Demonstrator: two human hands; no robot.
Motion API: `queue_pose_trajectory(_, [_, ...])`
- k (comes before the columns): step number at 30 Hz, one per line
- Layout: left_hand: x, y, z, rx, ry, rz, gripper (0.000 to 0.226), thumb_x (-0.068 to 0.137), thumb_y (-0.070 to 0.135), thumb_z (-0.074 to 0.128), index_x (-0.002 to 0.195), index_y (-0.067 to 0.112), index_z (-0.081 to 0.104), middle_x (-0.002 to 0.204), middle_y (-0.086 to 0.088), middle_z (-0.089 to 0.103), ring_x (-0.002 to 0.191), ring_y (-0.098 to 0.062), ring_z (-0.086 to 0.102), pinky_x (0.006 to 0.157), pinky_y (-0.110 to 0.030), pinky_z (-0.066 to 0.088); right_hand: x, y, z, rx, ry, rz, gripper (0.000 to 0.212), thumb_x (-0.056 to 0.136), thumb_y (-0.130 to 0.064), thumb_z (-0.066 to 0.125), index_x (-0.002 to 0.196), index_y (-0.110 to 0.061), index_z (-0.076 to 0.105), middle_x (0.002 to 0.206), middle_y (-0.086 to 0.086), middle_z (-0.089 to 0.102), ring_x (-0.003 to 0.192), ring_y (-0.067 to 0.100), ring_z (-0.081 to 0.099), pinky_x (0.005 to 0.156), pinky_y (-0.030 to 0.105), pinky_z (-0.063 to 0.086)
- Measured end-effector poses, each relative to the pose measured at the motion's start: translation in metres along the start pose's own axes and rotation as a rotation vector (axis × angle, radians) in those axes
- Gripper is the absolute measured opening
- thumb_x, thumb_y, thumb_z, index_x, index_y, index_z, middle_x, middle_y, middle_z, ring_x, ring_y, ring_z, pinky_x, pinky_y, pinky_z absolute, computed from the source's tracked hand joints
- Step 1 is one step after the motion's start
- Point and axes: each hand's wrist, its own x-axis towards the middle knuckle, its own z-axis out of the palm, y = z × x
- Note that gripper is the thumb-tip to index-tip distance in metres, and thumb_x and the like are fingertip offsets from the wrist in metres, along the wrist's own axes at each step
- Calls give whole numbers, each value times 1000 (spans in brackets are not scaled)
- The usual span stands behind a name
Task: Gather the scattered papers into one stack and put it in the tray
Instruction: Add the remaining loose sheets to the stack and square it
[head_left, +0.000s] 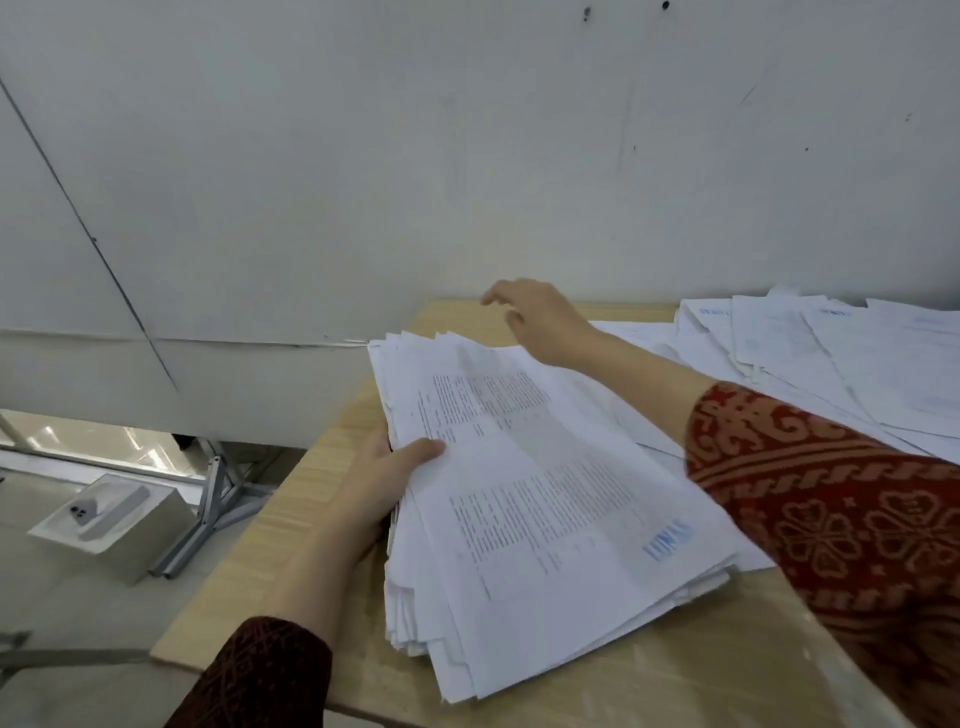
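A scuffed white wall (467, 156) rises behind the light wooden counter (291, 519); left, a white box (111, 525) sits on the pale floor (62, 597) beside metal legs (208, 509).

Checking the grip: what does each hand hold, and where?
The left hand grips the white paper stack by its left edge, thumb on top. The right hand holds nothing.

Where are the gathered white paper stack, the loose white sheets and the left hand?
gathered white paper stack (540, 499), head view, printed top sheet
loose white sheets (852, 364), head view, overlapping pages at far right
left hand (384, 483), head view, back of hand
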Motion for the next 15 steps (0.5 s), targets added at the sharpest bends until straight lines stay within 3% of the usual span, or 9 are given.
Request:
queue_pose_trajectory(3, [1,-1,0,-33,28,-21,27,90,11,60,115,21,56,97,7,70,79,-13,70,61,-26,52,-22,52,-10,-31,-21,187,40,92,3,35,126,-9,52,130,14,52,122,28,46,99,30,34])
queue_pose_trajectory(6, [2,-1,1,-52,39,-30,30,91,11,59,120,18,55,97,6,69,80,-14,69,60,-26,51,-63,94,-21,-127,-159,327,34,94,-15,45,127,-13,50,135,12,49,124,27,44,101,35,36])
queue_pose_trajectory(10, [3,1,2,-60,56,-52,26,91,12,57,117,18,52,94,4,66,77,-15,67,58,-28,49,-133,91,-38,-167,-352,250,58,88,-51,53,138,-24,41,144,-3,39,134,17,33,109,34,26])
queue_pose_trajectory(13, [2,3,1,-45,43,-65,28,92,13,56,120,18,53,98,3,68,80,-18,69,60,-31,51,-159,80,-51,-104,-461,280,70,83,-63,51,144,-36,28,150,-15,25,141,10,19,112,33,19])
queue_pose_trajectory(15, [1,3,0,-48,19,-69,31,93,13,55,122,19,52,106,1,68,85,-20,70,64,-33,53,-157,84,-57,-162,-427,299,64,82,-65,49,139,-37,36,147,-14,35,136,12,33,108,33,29])
